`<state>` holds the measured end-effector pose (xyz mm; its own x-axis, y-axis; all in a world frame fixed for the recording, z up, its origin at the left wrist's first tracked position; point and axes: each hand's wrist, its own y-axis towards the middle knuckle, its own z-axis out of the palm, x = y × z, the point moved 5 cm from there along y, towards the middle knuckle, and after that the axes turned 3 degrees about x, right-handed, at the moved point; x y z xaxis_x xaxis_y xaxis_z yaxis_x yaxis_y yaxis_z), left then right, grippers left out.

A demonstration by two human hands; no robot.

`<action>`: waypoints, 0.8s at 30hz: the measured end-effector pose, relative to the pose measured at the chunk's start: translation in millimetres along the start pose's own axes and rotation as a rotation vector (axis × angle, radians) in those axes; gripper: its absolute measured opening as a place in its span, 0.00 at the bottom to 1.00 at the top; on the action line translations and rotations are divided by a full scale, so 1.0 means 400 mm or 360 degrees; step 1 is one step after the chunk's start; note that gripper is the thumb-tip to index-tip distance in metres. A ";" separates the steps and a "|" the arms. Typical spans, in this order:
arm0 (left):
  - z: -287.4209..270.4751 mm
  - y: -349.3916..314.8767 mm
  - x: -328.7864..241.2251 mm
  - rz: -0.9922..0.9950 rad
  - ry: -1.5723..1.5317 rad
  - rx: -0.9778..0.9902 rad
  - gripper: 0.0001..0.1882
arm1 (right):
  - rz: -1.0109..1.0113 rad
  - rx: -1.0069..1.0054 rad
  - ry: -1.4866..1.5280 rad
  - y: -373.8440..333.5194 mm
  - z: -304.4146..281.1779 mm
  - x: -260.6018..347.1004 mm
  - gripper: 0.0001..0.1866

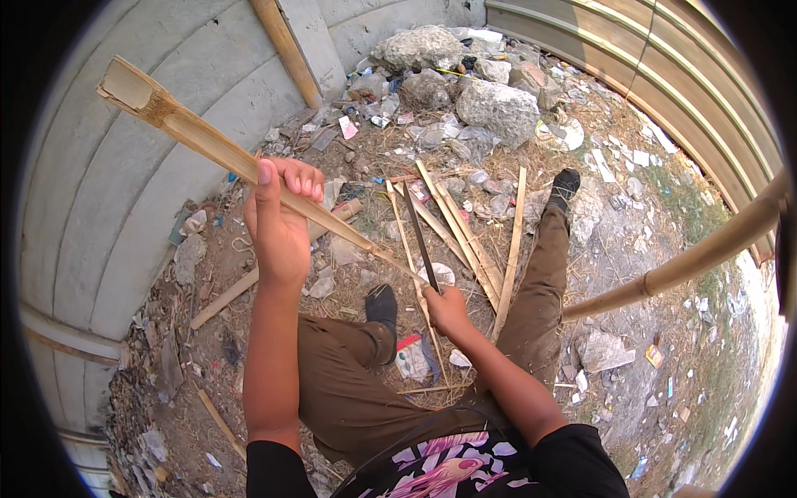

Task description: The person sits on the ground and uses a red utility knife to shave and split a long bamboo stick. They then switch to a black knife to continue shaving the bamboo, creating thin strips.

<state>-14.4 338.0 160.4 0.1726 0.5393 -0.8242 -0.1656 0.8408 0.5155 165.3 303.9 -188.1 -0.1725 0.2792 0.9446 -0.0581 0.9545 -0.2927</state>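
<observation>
My left hand (278, 220) is closed around a long split bamboo piece (216, 143), its thumb lying along the upper edge. The bamboo slants from a wide, hollow end with a node at the upper left down to a thin end near my other hand. My right hand (447, 309) grips a long, dark-bladed knife (422, 239) by its handle, which the fingers mostly hide. The blade points up and away, beside the thin end of the bamboo; whether they touch I cannot tell. Beyond the knife, several pale bamboo strips (475, 249) lie on the ground between my legs.
A bamboo pole (664, 278) slants in from the right across my leg's side. Large rocks (498, 112) and litter are heaped at the back. A grey panel wall (191, 100) curves along the left, corrugated sheeting (689, 91) along the far right. Another bamboo piece (228, 296) lies at left.
</observation>
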 end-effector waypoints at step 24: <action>0.074 -0.200 -0.134 0.0398 -0.0003 -0.0050 0.31 | -0.0667 -0.0087 0.0036 -0.335 -0.041 0.291 0.10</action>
<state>18.2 243.2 170.2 0.1246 0.7304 -0.6715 -0.2335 0.6794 0.6956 169.2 210.1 -36.6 -0.1233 -0.1325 0.9835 -0.0664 0.9899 0.1250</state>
